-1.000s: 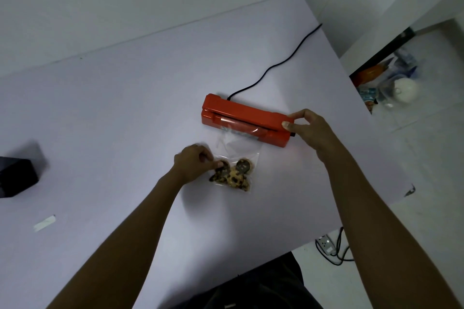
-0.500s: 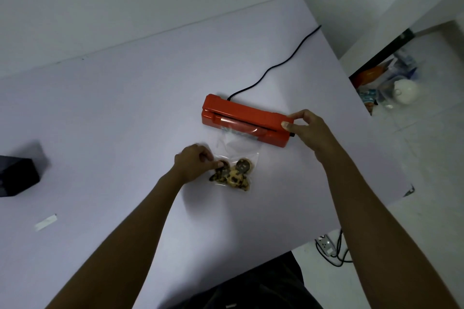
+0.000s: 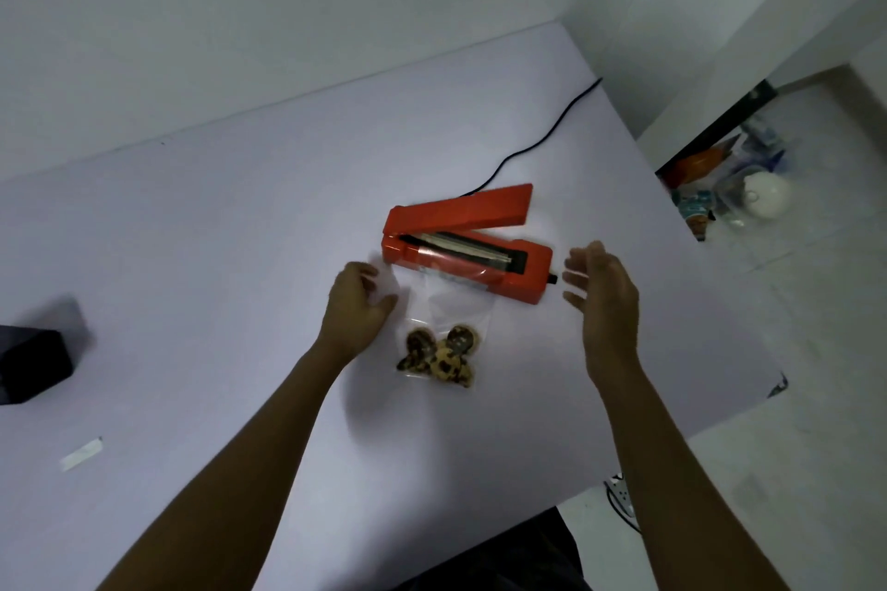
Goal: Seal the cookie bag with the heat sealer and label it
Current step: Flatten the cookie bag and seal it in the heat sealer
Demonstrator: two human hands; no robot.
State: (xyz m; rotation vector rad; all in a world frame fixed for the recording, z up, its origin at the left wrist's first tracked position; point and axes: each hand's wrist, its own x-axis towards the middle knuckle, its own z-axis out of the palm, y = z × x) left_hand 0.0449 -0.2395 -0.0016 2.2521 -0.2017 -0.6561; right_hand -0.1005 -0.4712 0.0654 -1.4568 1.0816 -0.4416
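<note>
Sealer (image 3: 468, 250) lid now up; a second ago my right hand (image 3: 607, 298) pressed it shut. Both grips released, left hand (image 3: 357, 310) beside the cookie bag (image 3: 444, 336), whose mouth lies across the sealing bar on the table (image 3: 240, 254). Sealing probably done; labelling remains.

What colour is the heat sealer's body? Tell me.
Orange-red, with a black sealing strip; the heat sealer shows only in the head view.

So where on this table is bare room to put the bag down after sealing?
The wide patch between the black box and the left hand is bare, above the white label. It is crowded around the sealer, where the cookie bag and both hands sit.
</note>
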